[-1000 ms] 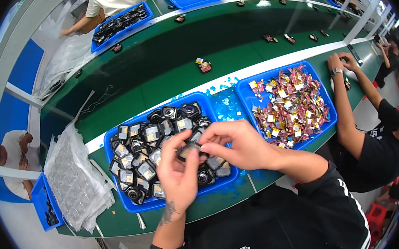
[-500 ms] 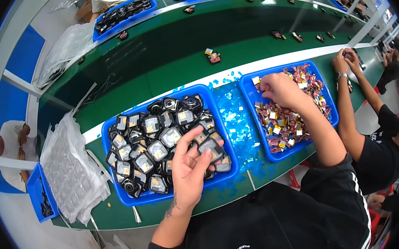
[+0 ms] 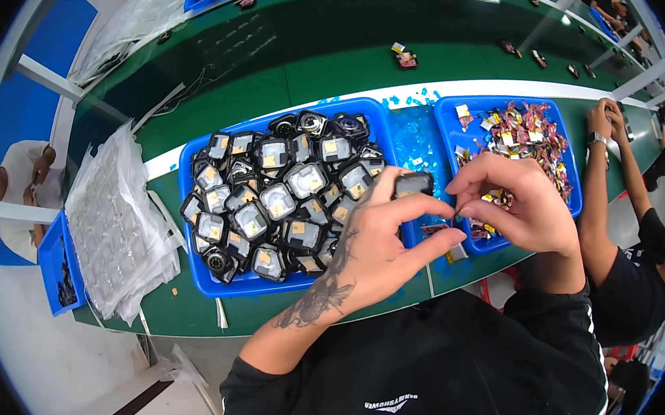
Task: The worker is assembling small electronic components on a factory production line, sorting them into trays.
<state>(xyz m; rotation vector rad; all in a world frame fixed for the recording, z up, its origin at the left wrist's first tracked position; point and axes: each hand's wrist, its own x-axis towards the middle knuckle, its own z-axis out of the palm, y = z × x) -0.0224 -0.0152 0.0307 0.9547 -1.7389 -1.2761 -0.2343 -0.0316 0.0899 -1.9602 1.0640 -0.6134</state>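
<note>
Where the green bench (image 3: 199, 314) begins at the far left, a small blue bin (image 3: 55, 267) hangs off its end, and beside it lies a heap of clear plastic blister trays (image 3: 116, 218). Next along sits a big blue tray (image 3: 200, 278) piled with dark, squarish casings (image 3: 268, 197), each showing a pale face with a small gold patch. Over that tray's right edge the person's left hand (image 3: 376, 251) is lifted, its fingers curled loosely around one dark casing (image 3: 412, 183) held up near the fingertips, with the thumb stretched out to the right. Just beside it, the right hand (image 3: 518, 207) has its thumb and forefinger pressed together on something very small, too small to make out, and the pinch nearly meets the left thumb. Both hands hover above the gap between the two trays, where flecks of blue film litter the surface. Under the right hand sits a second blue tray (image 3: 451, 114) holding a jumble of small red, yellow and silver pieces (image 3: 528, 135). Further right, another worker in a black shirt stands at the bench with a wristwatch (image 3: 597, 138) on one raised arm.
</note>
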